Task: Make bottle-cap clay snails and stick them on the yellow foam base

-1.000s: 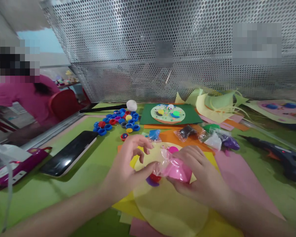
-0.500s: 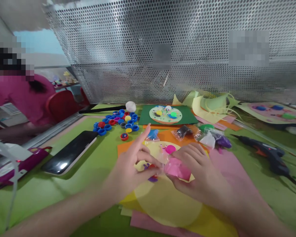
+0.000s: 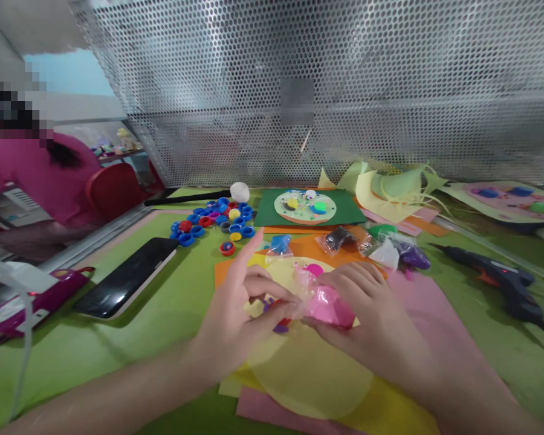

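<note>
A clear plastic bag of pink modelling clay is held between both hands above a pale yellow paper circle. My right hand wraps around the clay-filled side of the bag. With thumb and a fingertip, my left hand pinches the bag's loose clear end, its index finger pointing up. On the circle, partly hidden behind the hands, are a bright pink clay piece and small red and purple pieces. Yellow, orange and pink paper sheets lie beneath.
Left lie a black phone, a purple device with a cable, and several bottle caps. Behind are bagged clays and a decorated disc on green card. A glue gun lies right. A person in pink sits far left.
The bag's clear end now shows more, stretched between the hands. My left hand has shifted slightly left, and the clay bag has moved slightly right. Both hands keep their hold.
</note>
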{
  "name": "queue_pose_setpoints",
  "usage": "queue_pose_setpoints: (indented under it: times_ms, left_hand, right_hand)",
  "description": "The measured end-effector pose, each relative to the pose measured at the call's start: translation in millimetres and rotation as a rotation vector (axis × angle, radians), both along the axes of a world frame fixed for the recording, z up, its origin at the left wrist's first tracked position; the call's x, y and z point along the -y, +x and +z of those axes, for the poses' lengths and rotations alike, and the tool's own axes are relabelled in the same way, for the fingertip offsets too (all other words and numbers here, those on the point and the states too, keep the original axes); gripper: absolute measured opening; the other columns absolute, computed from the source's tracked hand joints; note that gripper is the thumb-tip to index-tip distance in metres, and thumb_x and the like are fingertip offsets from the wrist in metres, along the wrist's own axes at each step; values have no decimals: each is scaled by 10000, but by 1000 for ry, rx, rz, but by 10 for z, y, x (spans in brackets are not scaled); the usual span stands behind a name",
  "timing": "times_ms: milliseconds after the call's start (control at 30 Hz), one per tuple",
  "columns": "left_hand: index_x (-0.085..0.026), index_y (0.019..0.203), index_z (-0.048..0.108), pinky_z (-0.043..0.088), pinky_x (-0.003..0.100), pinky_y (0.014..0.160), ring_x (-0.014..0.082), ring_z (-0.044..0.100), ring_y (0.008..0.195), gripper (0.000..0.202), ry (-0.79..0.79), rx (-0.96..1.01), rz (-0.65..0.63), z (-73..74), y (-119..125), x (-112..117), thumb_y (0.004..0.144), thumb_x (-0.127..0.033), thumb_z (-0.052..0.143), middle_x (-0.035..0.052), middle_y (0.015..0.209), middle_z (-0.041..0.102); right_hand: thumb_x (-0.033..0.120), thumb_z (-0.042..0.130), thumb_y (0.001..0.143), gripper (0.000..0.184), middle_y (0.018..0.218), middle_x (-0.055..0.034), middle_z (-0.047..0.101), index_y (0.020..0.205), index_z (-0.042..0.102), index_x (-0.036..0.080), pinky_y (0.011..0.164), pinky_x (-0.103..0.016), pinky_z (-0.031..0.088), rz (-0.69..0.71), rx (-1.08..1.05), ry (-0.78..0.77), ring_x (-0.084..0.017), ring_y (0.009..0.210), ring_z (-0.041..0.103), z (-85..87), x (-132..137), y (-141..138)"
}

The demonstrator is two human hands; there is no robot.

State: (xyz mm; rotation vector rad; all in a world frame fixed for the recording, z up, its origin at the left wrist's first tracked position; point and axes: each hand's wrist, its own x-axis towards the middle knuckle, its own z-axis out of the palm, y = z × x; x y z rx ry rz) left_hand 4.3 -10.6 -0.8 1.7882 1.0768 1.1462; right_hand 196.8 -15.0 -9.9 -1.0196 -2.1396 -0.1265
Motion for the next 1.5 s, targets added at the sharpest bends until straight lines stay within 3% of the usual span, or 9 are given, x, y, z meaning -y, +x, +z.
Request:
queue_pose_setpoints:
  times_ms: [100, 300, 567, 833, 967, 1100, 1200, 1367, 1500]
  left_hand:
    - [-199, 1404, 129, 421, 282, 636, 175, 595, 742, 792, -39, 108, 30, 4, -12, -64, 788, -214, 628, 4, 727, 712]
    - [-224, 1388, 172, 441, 293, 704, 171, 615, 805, 740, -195, 237, 0, -26, -37, -125, 798, -254, 616, 16, 813, 680]
    - [-220, 1301, 297, 373, 239, 585, 91, 466, 603, 739, -226, 216, -12, -21, -1, -55, 688, -160, 706, -56, 688, 514]
    - [-227, 1340, 283, 382, 249, 606, 118, 523, 668, 736, -136, 133, -52, -87, -29, -59, 723, -163, 679, -44, 693, 586]
    - [-208, 1339, 296, 389, 252, 594, 138, 545, 688, 721, -107, 121, -49, -71, -28, -85, 725, -159, 672, -23, 701, 645]
    - [-197, 1164, 509, 409, 257, 607, 141, 556, 699, 426, -75, 45, -66, -41, -24, -97, 757, -173, 634, 17, 771, 687]
    - [-193, 999, 591, 417, 255, 616, 147, 576, 733, 234, -60, 16, -80, -35, -23, -94, 767, -170, 615, 30, 805, 691]
    - [-231, 1169, 462, 404, 237, 596, 126, 573, 688, 498, -106, 54, -44, -41, -27, -69, 722, -150, 666, -30, 702, 644]
    - [-242, 1180, 449, 407, 239, 607, 124, 574, 687, 552, -129, 76, -52, -32, -29, -58, 694, -181, 704, -40, 695, 619]
  right_hand:
    - [319, 631, 768, 239, 798, -55, 600, 919, 528, 165, 665, -357, 417, -56, -28, 5, -216, 754, 552, -15, -22, 21]
    - [363, 582, 803, 242, 833, -60, 609, 946, 490, 190, 678, -380, 426, -124, 23, 12, -240, 785, 567, -53, -45, 38]
    - [499, 397, 879, 359, 860, -103, 612, 968, 484, 162, 680, -381, 424, -308, 106, 111, -266, 816, 570, -132, -154, 150]
    - [639, 294, 851, 546, 947, -128, 598, 1009, 486, 152, 797, -443, 378, -437, 112, 23, -307, 928, 535, -411, -430, 319]
    - [623, 345, 840, 509, 991, -134, 580, 1021, 459, 161, 794, -465, 374, -488, 82, -5, -323, 960, 502, -457, -487, 349]
    - [555, 453, 820, 398, 939, -92, 574, 998, 429, 200, 801, -464, 372, -518, 50, -6, -296, 922, 501, -447, -503, 346]
    - [554, 474, 807, 423, 949, -107, 550, 1015, 398, 193, 817, -478, 360, -545, 26, 13, -307, 946, 478, -461, -507, 336]
    - [577, 455, 809, 433, 1038, -130, 503, 1016, 421, 198, 779, -496, 372, -554, 55, 0, -327, 959, 460, -524, -535, 341]
    - [500, 449, 840, 353, 1094, -145, 474, 1018, 449, 196, 771, -502, 371, -583, 61, 27, -341, 1014, 418, -535, -557, 373]
